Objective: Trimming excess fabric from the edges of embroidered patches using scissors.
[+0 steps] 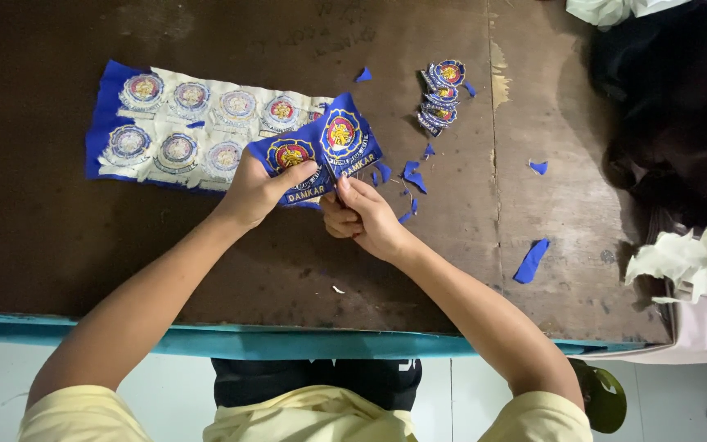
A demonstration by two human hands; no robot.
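Observation:
My left hand [257,192] grips a blue fabric piece [321,147] bearing two round embroidered badges, the end of a long blue strip [182,127] of several badges lying face down on the brown table [288,262]. My right hand [362,217] is closed just below the piece, holding what looks like small scissors at the cloth's lower edge; the tool is mostly hidden by my fingers. A small pile of cut-out badges [442,94] lies further right on the table.
Blue cloth scraps [531,260] are scattered to the right of my hands. Dark clothing [681,115] and white crumpled fabric [685,262] sit at the table's right edge. The table's teal front edge [304,342] runs near my body.

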